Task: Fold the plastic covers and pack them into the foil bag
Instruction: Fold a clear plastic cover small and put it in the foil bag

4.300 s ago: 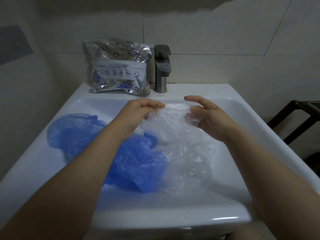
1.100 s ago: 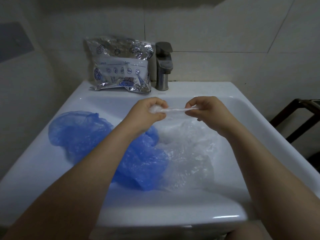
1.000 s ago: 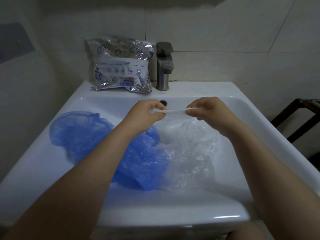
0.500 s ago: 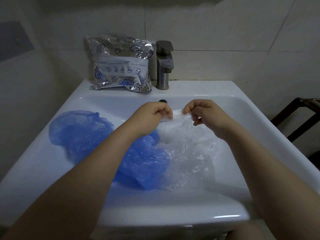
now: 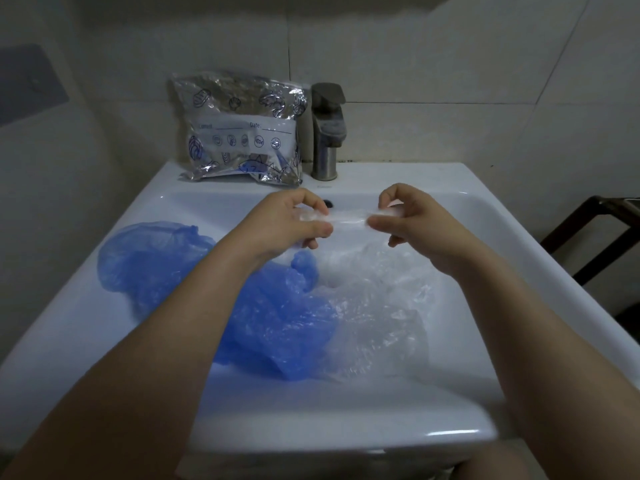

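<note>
Left hand [image 5: 294, 221] and right hand [image 5: 412, 220] each pinch one end of a folded clear plastic cover [image 5: 346, 219]. Blue plastic cover [image 5: 270, 320] lies below them in the sink [image 5: 450, 188]. Foil bag [image 5: 242, 129] stands beyond.

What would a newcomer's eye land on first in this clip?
Probably the two hands, left hand and right hand, pinching a clear plastic strip taut above the white sink. Next the blue plastic cover crumpled in the basin, then the foil bag propped left of the faucet.
</note>
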{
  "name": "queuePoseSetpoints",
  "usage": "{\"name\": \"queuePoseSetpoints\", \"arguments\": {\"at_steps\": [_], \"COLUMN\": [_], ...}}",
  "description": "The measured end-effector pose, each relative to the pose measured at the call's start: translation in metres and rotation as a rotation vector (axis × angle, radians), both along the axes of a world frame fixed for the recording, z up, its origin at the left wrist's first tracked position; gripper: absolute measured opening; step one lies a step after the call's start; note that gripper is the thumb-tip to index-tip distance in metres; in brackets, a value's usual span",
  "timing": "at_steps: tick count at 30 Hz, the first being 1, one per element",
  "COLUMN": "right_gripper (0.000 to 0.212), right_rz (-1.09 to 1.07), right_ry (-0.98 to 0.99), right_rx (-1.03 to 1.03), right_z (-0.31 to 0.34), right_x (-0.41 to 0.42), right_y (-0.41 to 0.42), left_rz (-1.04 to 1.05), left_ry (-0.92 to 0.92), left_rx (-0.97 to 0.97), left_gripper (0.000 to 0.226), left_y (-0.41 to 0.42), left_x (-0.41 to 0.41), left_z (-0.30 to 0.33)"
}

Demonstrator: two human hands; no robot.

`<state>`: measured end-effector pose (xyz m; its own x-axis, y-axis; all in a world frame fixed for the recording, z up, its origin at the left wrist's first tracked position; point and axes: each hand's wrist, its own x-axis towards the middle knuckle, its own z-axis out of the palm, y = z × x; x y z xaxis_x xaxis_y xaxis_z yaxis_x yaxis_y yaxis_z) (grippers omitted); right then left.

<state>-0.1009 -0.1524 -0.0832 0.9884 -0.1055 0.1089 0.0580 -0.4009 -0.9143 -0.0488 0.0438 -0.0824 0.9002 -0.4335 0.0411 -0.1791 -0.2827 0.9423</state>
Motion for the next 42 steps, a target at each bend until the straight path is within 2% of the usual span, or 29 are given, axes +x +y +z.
{"name": "queuePoseSetpoints", "arguments": {"at_steps": [4, 8, 11, 14, 16, 17, 19, 20, 24, 27, 29, 31, 34, 37, 42], "right_gripper": [0.008, 0.025, 0.027, 0.021, 0.018, 0.018, 0.018, 0.018, 0.018, 0.027, 0.024, 0.015, 0.014, 0.012, 0.016], "right_rz": [0.074, 0.109, 0.166, 0.189, 0.13, 0.079, -0.012, -0.038, -0.039, -0.015, 0.021, 0.048, 0.111, 0.196, 0.347], "right_ry": [0.096, 0.15, 0.128, 0.134, 0.108, 0.091, 0.063, 0.05, -0.004, 0.007, 0.046, 0.049, -0.018, -0.051, 0.141], "right_rx": [0.071, 0.018, 0.015, 0.015, 0.053, 0.09, 0.147, 0.144, 0.019, -0.215, -0.29, -0.214, -0.034, 0.017, 0.253], "right_z": [0.003, 0.005, 0.008, 0.005, 0.0, -0.002, -0.006, -0.008, -0.015, -0.019, -0.019, -0.018, -0.012, -0.009, -0.006], "right_x": [-0.002, -0.004, -0.007, -0.008, -0.005, -0.004, -0.002, -0.001, 0.0, 0.0, -0.001, -0.003, -0.006, -0.008, -0.008], "right_y": [-0.002, 0.001, 0.004, 0.009, 0.015, 0.018, 0.023, 0.025, 0.036, 0.042, 0.045, 0.047, 0.045, 0.044, 0.035], "left_rz": [-0.048, 0.015, 0.091, 0.221, 0.289, 0.278, 0.198, 0.158, 0.178, 0.257, 0.29, 0.297, 0.292, 0.263, 0.238], "left_ry": [0.088, 0.118, 0.222, 0.407, 0.552, 0.612, 0.67, 0.67, 0.519, 0.421, 0.373, 0.352, 0.374, 0.401, 0.444], "left_rx": [0.052, 0.01, -0.163, -0.503, -0.695, -0.701, -0.564, -0.498, -0.371, -0.332, -0.327, -0.341, -0.404, -0.454, -0.509], "left_gripper": [0.018, 0.011, 0.007, 0.007, 0.013, 0.022, 0.042, 0.044, 0.018, 0.012, 0.009, 0.011, 0.011, 0.011, 0.009], "left_y": [0.012, 0.024, 0.027, 0.019, 0.01, 0.004, -0.007, -0.013, -0.026, -0.027, -0.026, -0.024, -0.019, -0.016, -0.015], "left_x": [0.004, 0.008, 0.012, 0.016, 0.013, 0.01, 0.003, 0.0, -0.009, -0.012, -0.012, -0.01, -0.005, -0.002, 0.0], "left_z": [0.007, 0.011, 0.012, 0.01, 0.007, 0.004, -0.003, -0.007, -0.016, -0.016, -0.014, -0.012, -0.01, -0.01, -0.012]}}
